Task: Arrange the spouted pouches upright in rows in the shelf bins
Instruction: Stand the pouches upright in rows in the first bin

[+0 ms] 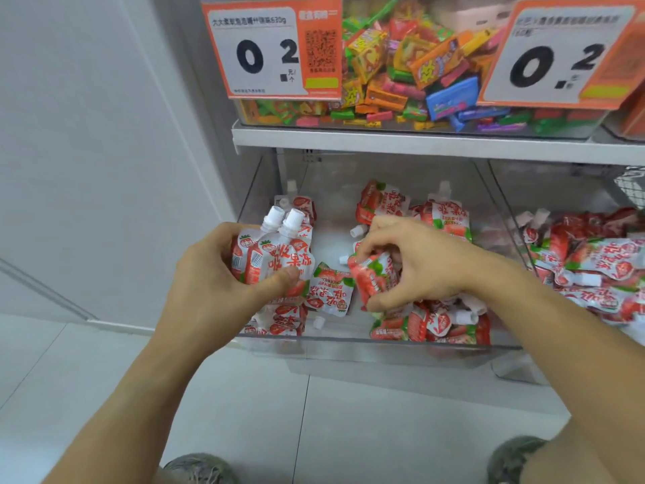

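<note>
Both hands grip pouches: left (223,274) holds two upright (279,256), right (412,263) pinches one (370,277)

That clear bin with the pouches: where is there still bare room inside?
The clear bin has bare floor in a middle strip, between the pouches held by the left hand and the heap under the right hand, running to the back wall. The right half and neighbouring bin are crowded.
</note>
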Demonstrator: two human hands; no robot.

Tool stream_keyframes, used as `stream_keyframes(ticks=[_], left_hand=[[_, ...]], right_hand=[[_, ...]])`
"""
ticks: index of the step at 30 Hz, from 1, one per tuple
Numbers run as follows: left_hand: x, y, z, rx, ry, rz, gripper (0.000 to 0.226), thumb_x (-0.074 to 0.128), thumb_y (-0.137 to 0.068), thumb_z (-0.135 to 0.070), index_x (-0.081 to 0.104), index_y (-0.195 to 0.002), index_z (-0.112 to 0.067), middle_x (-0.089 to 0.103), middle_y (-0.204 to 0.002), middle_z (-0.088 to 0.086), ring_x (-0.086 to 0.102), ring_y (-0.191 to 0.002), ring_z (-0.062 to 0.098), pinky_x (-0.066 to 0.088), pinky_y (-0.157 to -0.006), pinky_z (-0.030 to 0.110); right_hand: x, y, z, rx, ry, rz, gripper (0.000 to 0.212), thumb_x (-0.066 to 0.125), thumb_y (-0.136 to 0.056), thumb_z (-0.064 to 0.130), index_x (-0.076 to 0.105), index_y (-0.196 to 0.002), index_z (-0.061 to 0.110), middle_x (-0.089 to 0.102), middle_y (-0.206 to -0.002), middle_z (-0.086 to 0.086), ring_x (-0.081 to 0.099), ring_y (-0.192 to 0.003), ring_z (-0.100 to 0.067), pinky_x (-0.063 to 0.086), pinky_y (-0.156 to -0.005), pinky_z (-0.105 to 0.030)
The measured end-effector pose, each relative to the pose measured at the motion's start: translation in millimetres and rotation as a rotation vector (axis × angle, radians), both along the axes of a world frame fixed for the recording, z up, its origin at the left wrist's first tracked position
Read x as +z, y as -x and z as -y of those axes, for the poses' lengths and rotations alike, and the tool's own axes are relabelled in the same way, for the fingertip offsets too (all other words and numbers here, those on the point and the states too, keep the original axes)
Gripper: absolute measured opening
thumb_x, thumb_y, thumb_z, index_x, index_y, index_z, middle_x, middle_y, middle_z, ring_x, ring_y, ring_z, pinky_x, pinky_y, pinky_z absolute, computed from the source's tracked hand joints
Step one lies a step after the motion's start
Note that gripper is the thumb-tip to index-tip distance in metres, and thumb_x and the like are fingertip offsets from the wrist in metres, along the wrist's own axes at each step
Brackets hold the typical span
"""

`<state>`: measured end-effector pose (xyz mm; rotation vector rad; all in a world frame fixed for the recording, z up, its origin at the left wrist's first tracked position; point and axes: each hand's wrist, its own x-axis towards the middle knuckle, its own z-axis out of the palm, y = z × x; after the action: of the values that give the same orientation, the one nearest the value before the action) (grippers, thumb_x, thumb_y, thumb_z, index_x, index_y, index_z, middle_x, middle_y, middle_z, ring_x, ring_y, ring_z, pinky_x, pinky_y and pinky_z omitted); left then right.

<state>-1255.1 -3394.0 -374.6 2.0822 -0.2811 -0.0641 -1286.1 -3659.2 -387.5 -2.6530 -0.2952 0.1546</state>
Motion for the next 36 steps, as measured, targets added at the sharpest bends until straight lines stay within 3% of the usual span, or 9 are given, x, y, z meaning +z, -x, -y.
stream_keyframes(ticks=[3,8,12,15,19,22,31,33,36], left_hand=[[-1,1,4,-0.018,-0.008,-0.002,0.046,0.089,-0.060,-0.032,0.063,-0.097,-0.035,0.072,-0.080,-0.018,0.070,-0.068,0.002,0.060,-0.066,0.030],[0,3,11,-0.032,-0.015,-0.001,0.046,0.089,-0.060,-0.034,0.062,-0.097,-0.036,0.072,-0.081,-0.019,0.070,-0.070,0.000,0.059,-0.066,0.027],[1,5,12,-0.028,-0.028,0.007,0.052,0.089,-0.058,-0.035,0.063,-0.103,-0.032,0.073,-0.085,-0.013,0.070,-0.072,0.002,0.059,-0.068,0.028],[2,8,8,-0.013,-0.025,0.015,0.055,0.089,-0.055,-0.039,0.064,-0.103,-0.031,0.073,-0.085,-0.011,0.071,-0.072,0.003,0.059,-0.067,0.028],[2,6,1,0.023,-0.004,0.016,0.056,0.088,-0.054,-0.040,0.065,-0.103,-0.028,0.074,-0.082,-0.011,0.071,-0.070,0.005,0.061,-0.068,0.035],[3,4,-3,0.033,-0.001,0.013,0.064,0.084,-0.049,-0.049,0.065,-0.106,-0.027,0.074,-0.087,-0.010,0.072,-0.074,0.007,0.061,-0.071,0.038],[5,6,-10,0.026,-0.050,0.052,0.060,0.084,-0.051,-0.047,0.064,-0.105,-0.030,0.073,-0.085,-0.014,0.070,-0.072,0.000,0.058,-0.062,0.020],[6,7,-11,0.031,-0.044,0.055,0.058,0.085,-0.052,-0.046,0.064,-0.105,-0.031,0.073,-0.085,-0.015,0.070,-0.073,-0.001,0.058,-0.061,0.018],[6,9,-9,0.036,-0.027,0.062,0.055,0.087,-0.054,-0.042,0.064,-0.102,-0.032,0.072,-0.083,-0.020,0.069,-0.072,-0.002,0.054,-0.059,0.013]], right_hand=[[10,8,23,-0.183,-0.073,0.202,0.051,0.090,-0.054,0.054,0.066,-0.093,0.033,0.052,-0.093,0.006,0.054,-0.086,-0.013,0.046,-0.076,-0.029],[7,8,31,-0.497,0.296,0.357,0.067,0.071,-0.074,0.026,0.055,-0.139,0.024,0.047,-0.126,-0.015,0.046,-0.119,-0.039,0.042,-0.103,-0.045],[-6,-1,-8,-0.292,0.086,0.478,0.052,0.059,-0.077,0.003,0.062,-0.129,0.009,0.057,-0.121,-0.014,0.054,-0.113,-0.031,0.048,-0.096,-0.040],[-21,-20,-25,-0.108,0.128,0.139,0.034,0.061,-0.090,0.020,0.067,-0.123,0.014,0.066,-0.112,-0.008,0.059,-0.113,-0.024,0.049,-0.094,-0.035],[-40,-36,-42,-0.030,0.239,-0.190,0.060,0.069,-0.087,0.048,0.052,-0.130,0.009,0.062,-0.104,-0.011,0.050,-0.115,-0.029,0.050,-0.088,-0.043],[-48,-42,-47,-0.018,0.297,-0.194,0.061,0.078,-0.076,0.053,0.050,-0.109,0.011,0.052,-0.082,-0.002,0.044,-0.106,-0.027,0.049,-0.079,-0.043],[-37,-26,-38,0.014,0.160,-0.170,0.060,0.094,-0.058,0.036,0.052,-0.099,0.024,0.046,-0.095,0.005,0.048,-0.086,-0.016,0.041,-0.062,-0.032],[-36,-18,-32,-0.005,0.129,-0.146,0.063,0.089,-0.066,0.041,0.049,-0.113,0.025,0.053,-0.092,0.006,0.051,-0.082,-0.015,0.041,-0.062,-0.032],[-31,-10,-22,-0.027,0.154,-0.050,0.059,0.067,-0.086,0.054,0.046,-0.135,0.028,0.055,-0.119,0.000,0.053,-0.111,-0.020,0.040,-0.081,-0.031]])
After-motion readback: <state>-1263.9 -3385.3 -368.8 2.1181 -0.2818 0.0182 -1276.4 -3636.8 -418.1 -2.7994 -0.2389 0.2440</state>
